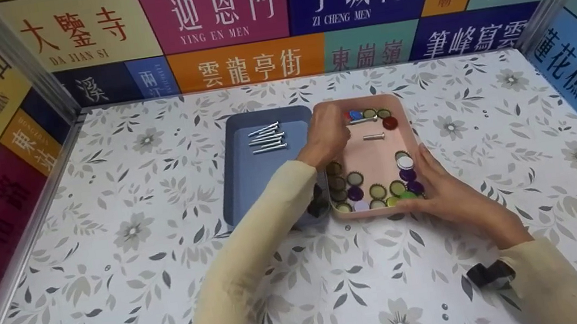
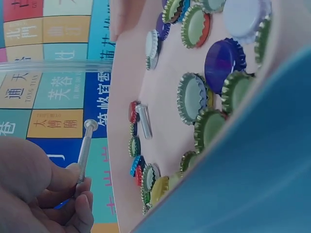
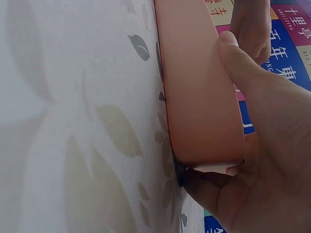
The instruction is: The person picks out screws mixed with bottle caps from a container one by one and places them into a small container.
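Note:
My left hand (image 1: 325, 131) is over the seam between the two trays and pinches a silver screw (image 2: 85, 148), its round head pointing away from the fingertips. Below it, the pink tray (image 1: 373, 158) holds many bottle caps (image 1: 378, 191) around its sides and another silver screw (image 1: 374, 137) lying flat. With thumb and fingers spread about the near right corner, my right hand (image 1: 451, 195) holds the pink tray; part of its fingers is hidden behind the wall in the right wrist view. Several screws (image 1: 268, 142) lie in the blue tray (image 1: 247, 191) to the left.
The trays stand side by side on a leaf-patterned tabletop (image 1: 82, 273). Panels with coloured Chinese lettering (image 1: 219, 6) rise at the back and sides. A black wrist device (image 1: 491, 273) sits at the right sleeve.

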`<state>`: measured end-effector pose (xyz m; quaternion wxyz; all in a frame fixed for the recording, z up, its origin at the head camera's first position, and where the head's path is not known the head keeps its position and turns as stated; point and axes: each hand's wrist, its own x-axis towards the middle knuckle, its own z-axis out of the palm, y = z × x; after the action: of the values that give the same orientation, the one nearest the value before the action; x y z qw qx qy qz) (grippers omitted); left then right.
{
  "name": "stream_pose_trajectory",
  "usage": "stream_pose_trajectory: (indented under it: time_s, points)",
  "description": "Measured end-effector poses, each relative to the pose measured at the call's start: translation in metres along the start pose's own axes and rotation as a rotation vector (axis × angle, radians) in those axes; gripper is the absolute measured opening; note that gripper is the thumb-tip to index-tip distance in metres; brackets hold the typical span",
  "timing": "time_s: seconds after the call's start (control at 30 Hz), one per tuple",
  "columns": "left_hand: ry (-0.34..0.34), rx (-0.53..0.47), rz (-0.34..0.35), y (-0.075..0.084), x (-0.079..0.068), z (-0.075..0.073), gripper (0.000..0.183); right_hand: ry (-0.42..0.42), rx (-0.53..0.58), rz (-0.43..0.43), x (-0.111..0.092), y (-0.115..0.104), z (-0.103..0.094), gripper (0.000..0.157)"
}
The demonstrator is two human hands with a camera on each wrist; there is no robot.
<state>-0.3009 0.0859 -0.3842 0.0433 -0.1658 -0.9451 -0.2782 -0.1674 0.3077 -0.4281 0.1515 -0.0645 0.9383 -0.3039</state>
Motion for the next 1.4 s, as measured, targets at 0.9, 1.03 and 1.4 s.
stream_pose_trajectory:
  time_s: [0.9,1.03,1.4]
  points:
    - [-0.044,-0.209,-0.087,-0.027,-0.035,-0.027,0.030,-0.004,0.013,0.002,0.000,0.001,0.000,0.120]
    - [-0.026,-0.193,-0.090,-0.037,-0.037,-0.030,0.029,-0.008,0.023,-0.002,0.000,0.000,0.000,0.122]
    - [-0.025,-0.220,-0.087,-0.055,-0.043,-0.039,0.019,-0.009,-0.017,0.007,0.001,-0.002,0.000,0.123]
